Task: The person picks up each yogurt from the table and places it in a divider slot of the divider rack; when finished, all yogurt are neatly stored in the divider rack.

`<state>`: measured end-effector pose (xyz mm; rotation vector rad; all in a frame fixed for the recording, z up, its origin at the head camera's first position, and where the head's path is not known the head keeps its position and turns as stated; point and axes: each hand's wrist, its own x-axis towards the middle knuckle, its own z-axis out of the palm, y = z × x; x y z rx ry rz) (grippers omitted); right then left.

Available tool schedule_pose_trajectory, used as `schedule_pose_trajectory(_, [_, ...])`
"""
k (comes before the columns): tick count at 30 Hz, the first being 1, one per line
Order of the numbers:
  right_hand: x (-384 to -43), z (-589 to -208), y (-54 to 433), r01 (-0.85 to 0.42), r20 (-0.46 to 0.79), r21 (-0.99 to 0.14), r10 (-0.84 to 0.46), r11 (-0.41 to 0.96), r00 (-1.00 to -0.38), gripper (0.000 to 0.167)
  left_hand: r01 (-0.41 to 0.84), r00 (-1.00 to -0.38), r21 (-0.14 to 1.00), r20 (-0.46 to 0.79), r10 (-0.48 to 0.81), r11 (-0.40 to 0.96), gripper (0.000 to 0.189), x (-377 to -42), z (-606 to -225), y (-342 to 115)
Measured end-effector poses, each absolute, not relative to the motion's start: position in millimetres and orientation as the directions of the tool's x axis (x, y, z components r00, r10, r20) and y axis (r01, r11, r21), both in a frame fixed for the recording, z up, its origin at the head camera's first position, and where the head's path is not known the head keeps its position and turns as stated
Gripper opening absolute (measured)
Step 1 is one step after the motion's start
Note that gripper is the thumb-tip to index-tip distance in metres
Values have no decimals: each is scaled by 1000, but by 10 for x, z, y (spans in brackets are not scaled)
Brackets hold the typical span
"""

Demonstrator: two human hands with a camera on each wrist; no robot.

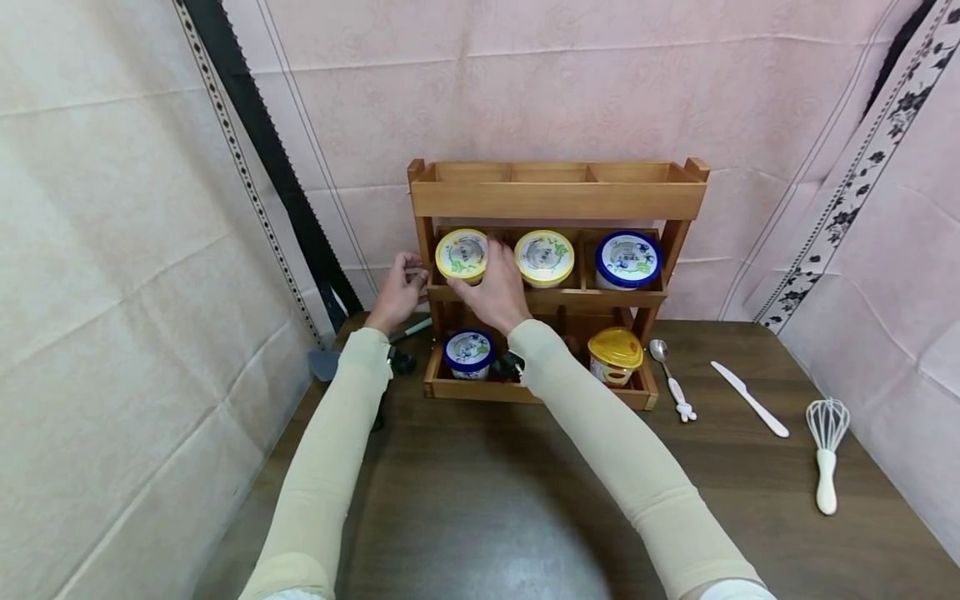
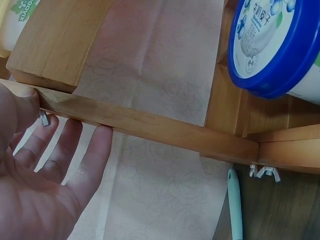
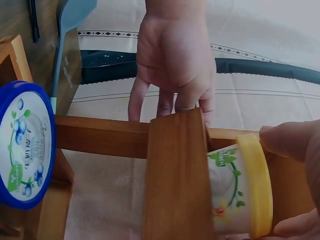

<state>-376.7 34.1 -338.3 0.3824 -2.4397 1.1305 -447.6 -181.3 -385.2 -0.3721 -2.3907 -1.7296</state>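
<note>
My right hand (image 1: 497,287) holds a yellow-lidded tub (image 1: 461,255) in the left compartment of the wooden rack's (image 1: 558,201) middle tier. In the right wrist view the thumb (image 3: 287,142) touches its yellow lid, with fingertips lower on the rim. My left hand (image 2: 47,185) is at the rack's left side; its fairly straight fingers touch the wooden side piece (image 2: 150,122) beside a wing nut (image 2: 44,118). Another yellow-lidded tub (image 1: 544,258) and a blue-lidded tub (image 1: 628,260) sit to the right on the same tier.
The bottom tier holds a blue-lidded tub (image 1: 468,354) and a yellow-capped jar (image 1: 616,356). A spoon (image 1: 671,379), a white knife (image 1: 750,398) and a whisk (image 1: 827,454) lie right of the rack. A grey-blue spatula (image 3: 75,12) lies at the left. Cloth walls enclose the table.
</note>
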Motion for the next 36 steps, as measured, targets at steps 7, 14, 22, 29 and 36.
schedule_pose_trajectory(7, [-3678,-3316,380,-435,502,-643,-82,631,-861,97,303,-953,906,285,102,295,31,-4498,-3880,-1832])
schedule_pose_trajectory(14, [-3533,-3251,458,-453,507,-680,-76,577,-859,98,305,-952,906,291,93,293,32,-4491,-3864,-1835])
schedule_pose_trajectory(22, [-3304,-3294,638,-489,532,-711,-68,505,-844,84,282,-959,913,268,88,295,33,-4482,-3853,-1813])
schedule_pose_trajectory(29, [-3081,-3356,883,-565,593,-710,-75,421,-802,66,276,-961,912,256,105,303,38,-4429,-3826,-1839])
schedule_pose_trajectory(36, [-2895,-3504,1196,-572,602,-692,-84,441,-794,53,287,-958,880,258,128,378,51,-4239,-3816,-1854])
